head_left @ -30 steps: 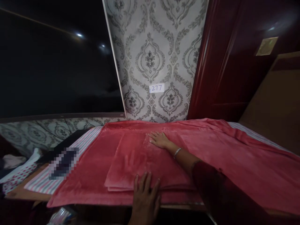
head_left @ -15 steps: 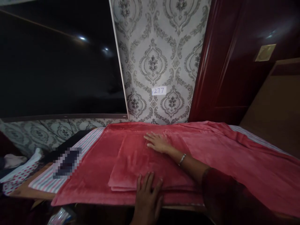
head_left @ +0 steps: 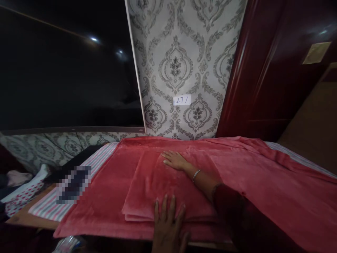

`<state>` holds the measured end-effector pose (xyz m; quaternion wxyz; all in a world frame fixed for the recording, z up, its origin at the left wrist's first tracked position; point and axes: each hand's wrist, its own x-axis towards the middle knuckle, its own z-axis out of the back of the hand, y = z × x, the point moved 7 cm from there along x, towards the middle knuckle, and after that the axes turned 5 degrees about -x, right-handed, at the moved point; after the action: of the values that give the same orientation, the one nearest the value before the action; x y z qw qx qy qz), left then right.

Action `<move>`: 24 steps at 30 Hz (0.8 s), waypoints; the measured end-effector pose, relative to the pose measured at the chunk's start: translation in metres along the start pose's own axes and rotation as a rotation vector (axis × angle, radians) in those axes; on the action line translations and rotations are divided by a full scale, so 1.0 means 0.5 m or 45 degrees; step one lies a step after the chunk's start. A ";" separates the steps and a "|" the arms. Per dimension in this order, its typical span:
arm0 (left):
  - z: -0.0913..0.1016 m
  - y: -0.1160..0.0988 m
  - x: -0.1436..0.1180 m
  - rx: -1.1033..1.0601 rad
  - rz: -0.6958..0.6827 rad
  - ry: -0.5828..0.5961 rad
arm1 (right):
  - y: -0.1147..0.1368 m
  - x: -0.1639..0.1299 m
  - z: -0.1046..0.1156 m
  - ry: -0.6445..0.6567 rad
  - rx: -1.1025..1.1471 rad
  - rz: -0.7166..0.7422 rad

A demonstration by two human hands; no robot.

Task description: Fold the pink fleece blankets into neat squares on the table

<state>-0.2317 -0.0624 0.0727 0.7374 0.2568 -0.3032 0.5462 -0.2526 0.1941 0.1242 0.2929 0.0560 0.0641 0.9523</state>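
Note:
A red plush blanket (head_left: 263, 186) lies spread over the table, with a folded part (head_left: 150, 189) stacked on top of it at the middle. My right hand (head_left: 175, 160) rests flat, fingers apart, on the far side of the folded part; a bracelet sits on its wrist. My left hand (head_left: 168, 225) presses flat on the near edge of the folded part, at the table's front edge. Neither hand grips the cloth.
A striped cloth (head_left: 86, 168) shows under the blanket at the left. A dark blurred object (head_left: 73, 184) lies on it. Polka-dot fabric (head_left: 21, 196) sits at far left. Behind are patterned wallpaper with a "277" label (head_left: 182, 99), a dark screen (head_left: 65, 70) and a red door (head_left: 265, 70).
My right hand slid a little to the left across the folded part. My left hand stayed at the near edge. The view shifted slightly.

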 end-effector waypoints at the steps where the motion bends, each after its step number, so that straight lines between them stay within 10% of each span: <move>1: -0.001 0.000 0.000 -0.007 0.005 -0.001 | -0.010 0.007 -0.006 -0.007 0.012 -0.035; 14: 0.024 -0.005 0.013 -0.088 0.082 0.037 | 0.031 -0.036 0.002 0.074 0.135 0.051; 24: 0.113 0.086 0.094 -0.213 0.142 -0.233 | 0.197 -0.288 -0.024 0.190 0.486 0.697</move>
<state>-0.2723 -0.0603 0.1476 0.6941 0.2257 -0.4275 0.5335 -0.1900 0.0309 0.1177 0.0050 0.0551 0.2448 0.9680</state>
